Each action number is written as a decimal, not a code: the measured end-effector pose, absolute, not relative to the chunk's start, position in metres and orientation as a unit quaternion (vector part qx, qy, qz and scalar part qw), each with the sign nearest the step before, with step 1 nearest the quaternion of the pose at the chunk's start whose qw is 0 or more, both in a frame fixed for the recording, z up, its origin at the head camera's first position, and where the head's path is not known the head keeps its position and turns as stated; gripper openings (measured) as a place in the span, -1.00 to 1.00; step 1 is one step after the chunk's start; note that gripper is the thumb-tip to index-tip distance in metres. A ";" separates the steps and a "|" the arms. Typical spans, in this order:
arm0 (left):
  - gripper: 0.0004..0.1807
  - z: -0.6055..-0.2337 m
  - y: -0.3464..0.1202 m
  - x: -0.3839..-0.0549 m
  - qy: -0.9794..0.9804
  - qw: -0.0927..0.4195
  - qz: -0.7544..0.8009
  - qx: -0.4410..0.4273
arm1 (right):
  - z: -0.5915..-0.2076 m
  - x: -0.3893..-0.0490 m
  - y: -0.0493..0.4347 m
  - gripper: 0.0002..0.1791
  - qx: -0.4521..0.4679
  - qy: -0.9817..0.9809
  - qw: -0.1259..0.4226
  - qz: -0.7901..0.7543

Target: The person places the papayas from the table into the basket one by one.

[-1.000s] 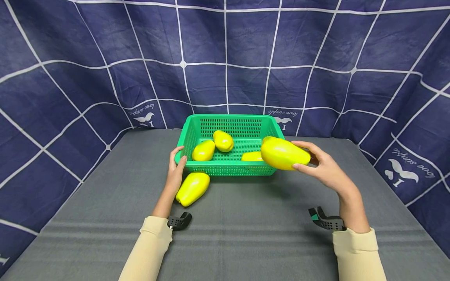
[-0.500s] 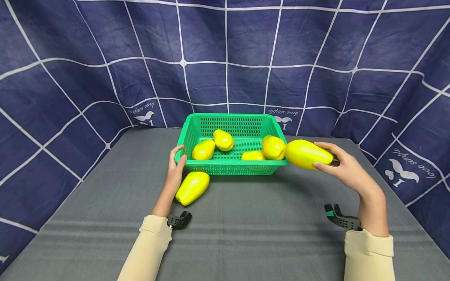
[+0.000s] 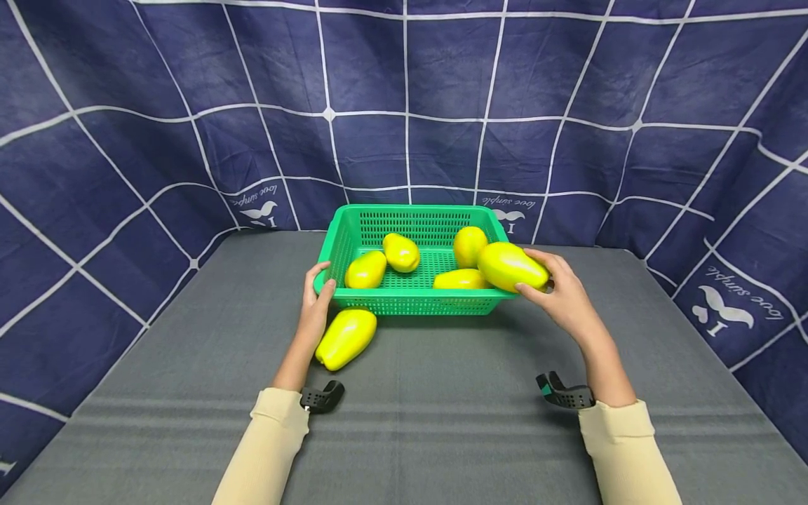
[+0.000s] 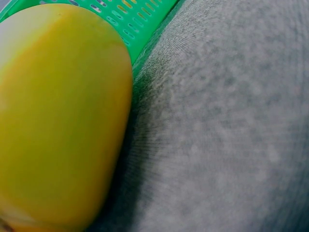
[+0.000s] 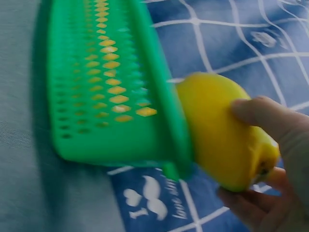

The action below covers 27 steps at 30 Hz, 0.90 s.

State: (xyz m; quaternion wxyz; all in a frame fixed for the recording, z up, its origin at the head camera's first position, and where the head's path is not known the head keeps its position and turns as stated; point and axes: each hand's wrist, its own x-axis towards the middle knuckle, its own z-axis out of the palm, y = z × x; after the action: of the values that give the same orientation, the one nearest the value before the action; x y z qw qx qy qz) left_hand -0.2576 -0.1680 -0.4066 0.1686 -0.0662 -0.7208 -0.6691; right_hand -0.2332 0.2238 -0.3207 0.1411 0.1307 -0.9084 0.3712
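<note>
In the head view my right hand [image 3: 562, 294] holds a yellow papaya [image 3: 511, 266] by its near end, over the right front corner of a green plastic basket [image 3: 404, 303]. The right wrist view shows thumb and fingers gripping that papaya [image 5: 217, 130] beside the basket's rim [image 5: 166, 96]. My left hand [image 3: 313, 301] grips the basket's left front corner, thumb and fingers at the rim. Inside the basket lie several yellow papayas, two at the left and others at the right. Another papaya [image 3: 347, 339] rests on the table before the basket, close to my left wrist, and fills the left wrist view's left side.
The basket stands on a grey cloth-covered table [image 3: 429, 393]. Behind and at the sides hangs a dark blue curtain [image 3: 442, 84] with white grid lines.
My right hand first drew right with its papaya, then came back left over the basket corner. A papaya in the basket's right part has shifted back and left. The left hand stays put.
</note>
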 end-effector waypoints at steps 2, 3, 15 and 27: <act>-0.53 -0.407 -0.168 -0.258 -0.720 0.172 -0.669 -0.069 | -0.327 -0.237 0.216 -0.35 0.121 -0.902 0.163 0.382; -0.53 -0.407 -0.168 -0.258 -0.719 0.173 -0.669 -0.070 | -0.331 -0.239 0.212 -0.35 0.114 -0.898 0.174 0.389; -0.53 -0.404 -0.165 -0.255 -0.717 0.166 -0.673 -0.072 | -0.368 -0.250 0.182 -0.44 0.093 -0.844 0.328 0.413; -0.51 -0.384 -0.159 -0.240 -0.718 0.159 -0.674 -0.065 | -0.380 -0.253 0.178 -0.73 0.096 -0.859 0.331 0.378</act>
State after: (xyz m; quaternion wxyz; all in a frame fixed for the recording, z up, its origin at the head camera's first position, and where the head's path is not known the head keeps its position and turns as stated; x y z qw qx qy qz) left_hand -0.2396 -0.1592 -0.3838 0.1593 -0.0650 -0.7181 -0.6744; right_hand -0.2530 0.1778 -0.3805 0.3308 0.0960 -0.8594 0.3780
